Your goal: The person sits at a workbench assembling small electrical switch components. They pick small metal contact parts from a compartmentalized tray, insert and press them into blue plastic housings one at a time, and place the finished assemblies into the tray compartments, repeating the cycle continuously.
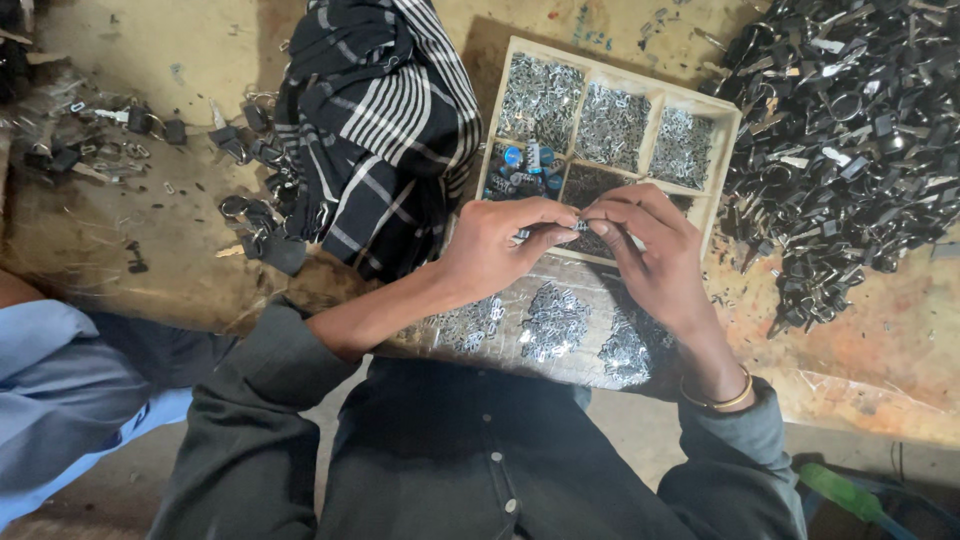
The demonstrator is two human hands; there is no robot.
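Rough, stained sand-coloured ground serves as the work surface (150,230), and a shallow wooden tray (722,118) with several compartments lies on it in front of the seated person, its cells filled with small shiny metal bits, one cell also holding a few blue pieces (513,156). Both hands meet over the near edge of that tray: the left hand (497,243) and the right hand (650,250) come together fingertip to fingertip, pinching one small metal part (579,226) between them, with thumbs and forefingers closed narrowly on it. What the part is exactly is too small to tell. Below the hands a clear plastic sheet (560,325) on the lap carries three little heaps of the same silvery pieces. To the right lies a big pile of dark metal clips and rings (850,140); to the left a black striped cloth (385,120) is bunched beside the tray. A yellow bangle (715,400) circles the right wrist. At far left, a blue-clad person (60,400) sits close by.
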